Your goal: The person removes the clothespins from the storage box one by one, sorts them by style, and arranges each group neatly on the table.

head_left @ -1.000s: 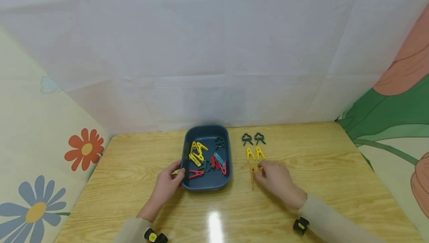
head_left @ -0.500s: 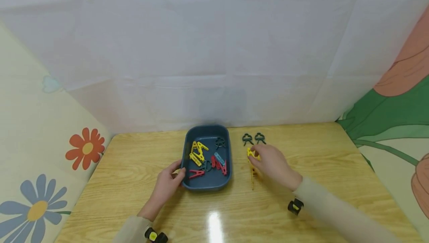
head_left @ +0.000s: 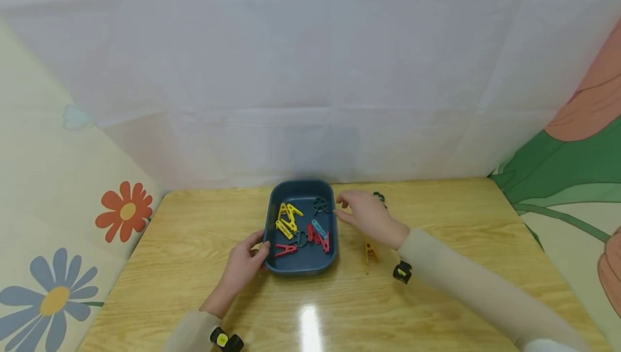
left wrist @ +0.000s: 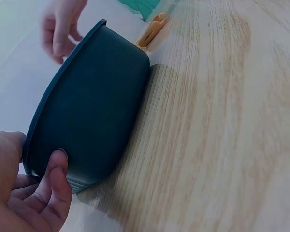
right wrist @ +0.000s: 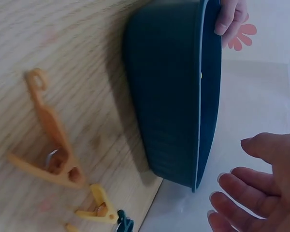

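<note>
A dark blue plastic bin (head_left: 301,272) stands on the table, holding yellow clothespins (head_left: 284,229), red clothespins (head_left: 286,250), a light blue clothespin (head_left: 318,228) and dark green clips (head_left: 319,205). My left hand (head_left: 246,259) grips its left wall, thumb over the rim and fingers outside. Beside the right rim hovers my right hand (head_left: 367,216), fingers loosely bent and nothing between them. Right of the bin lie an orange-yellow clothespin (head_left: 370,253), a yellow clothespin (right wrist: 101,208) shown in the right wrist view, and a dark green clip (head_left: 380,198) partly behind the right hand.
The wooden table (head_left: 194,244) extends around the bin. A white sheet (head_left: 242,71) hangs just behind its far edge. Flower-printed walls (head_left: 582,179) flank the table on both sides.
My right hand has moved from the near clothespin at the right, over the yellow pair, to beside the bin's right rim. My left hand and the bin have stayed in place.
</note>
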Tool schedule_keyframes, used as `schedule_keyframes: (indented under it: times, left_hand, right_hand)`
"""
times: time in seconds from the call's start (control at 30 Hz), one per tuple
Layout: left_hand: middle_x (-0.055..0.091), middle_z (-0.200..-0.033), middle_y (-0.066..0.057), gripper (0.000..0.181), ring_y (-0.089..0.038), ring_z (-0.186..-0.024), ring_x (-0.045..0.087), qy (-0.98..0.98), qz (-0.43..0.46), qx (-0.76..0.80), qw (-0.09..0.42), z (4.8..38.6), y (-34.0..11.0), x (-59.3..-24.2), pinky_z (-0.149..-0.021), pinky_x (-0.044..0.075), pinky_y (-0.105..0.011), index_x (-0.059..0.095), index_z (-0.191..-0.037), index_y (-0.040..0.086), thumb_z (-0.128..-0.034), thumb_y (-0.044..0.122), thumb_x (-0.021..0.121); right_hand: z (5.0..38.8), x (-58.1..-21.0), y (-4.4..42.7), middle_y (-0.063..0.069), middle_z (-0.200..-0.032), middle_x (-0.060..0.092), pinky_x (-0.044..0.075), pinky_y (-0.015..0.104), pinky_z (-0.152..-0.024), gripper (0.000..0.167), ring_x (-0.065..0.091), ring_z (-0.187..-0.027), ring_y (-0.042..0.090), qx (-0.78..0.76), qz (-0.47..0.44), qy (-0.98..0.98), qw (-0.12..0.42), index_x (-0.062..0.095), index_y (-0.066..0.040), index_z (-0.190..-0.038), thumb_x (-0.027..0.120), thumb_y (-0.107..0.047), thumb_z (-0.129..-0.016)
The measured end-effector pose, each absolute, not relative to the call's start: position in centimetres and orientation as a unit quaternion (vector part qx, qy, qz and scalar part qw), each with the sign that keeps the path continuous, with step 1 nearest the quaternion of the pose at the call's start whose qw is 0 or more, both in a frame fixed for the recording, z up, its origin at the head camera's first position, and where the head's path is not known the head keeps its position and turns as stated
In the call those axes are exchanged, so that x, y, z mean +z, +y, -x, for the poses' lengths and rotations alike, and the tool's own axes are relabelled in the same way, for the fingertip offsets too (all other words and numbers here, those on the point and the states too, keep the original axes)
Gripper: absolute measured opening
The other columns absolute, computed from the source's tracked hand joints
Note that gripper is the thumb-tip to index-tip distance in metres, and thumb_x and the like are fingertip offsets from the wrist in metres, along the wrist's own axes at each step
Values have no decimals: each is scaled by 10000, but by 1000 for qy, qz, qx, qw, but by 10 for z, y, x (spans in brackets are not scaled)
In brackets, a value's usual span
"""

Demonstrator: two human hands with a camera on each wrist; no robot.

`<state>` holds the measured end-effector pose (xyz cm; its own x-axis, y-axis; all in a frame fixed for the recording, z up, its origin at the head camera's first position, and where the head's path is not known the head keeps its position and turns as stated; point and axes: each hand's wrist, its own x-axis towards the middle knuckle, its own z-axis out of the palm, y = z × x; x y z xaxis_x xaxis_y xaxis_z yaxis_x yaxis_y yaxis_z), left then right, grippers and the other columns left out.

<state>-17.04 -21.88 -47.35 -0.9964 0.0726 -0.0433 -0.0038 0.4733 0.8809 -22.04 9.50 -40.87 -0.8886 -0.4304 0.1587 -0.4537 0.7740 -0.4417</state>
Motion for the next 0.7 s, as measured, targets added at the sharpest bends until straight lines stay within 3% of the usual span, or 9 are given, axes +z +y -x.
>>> schedule_keyframes:
  times: [0.23,0.7]
  left_hand:
    - [616,-1368,-271,428,-190,-759,696,857,-23,514,35,171,-218,-473,-615,584,-275,551,-1462,-29,-1047,69,590]
    - [630,-1343,-285,419,-196,-760,707,856,-28,516,24,168,-217,-472,-604,584,-290,562,-1448,-40,-1043,63,596]
  right_hand:
    - [240,-400,65,95,-1105,733,578,399,-841,297,698,-987,235,217,-249,-944,-14,709,-51,-1203,717,-273,-1006]
    - [271,-400,23,74,-1092,724,559,344,-796,316,670,-912,179,191,-281,-938,-63,708,-45,-1220,707,-284,-1014]
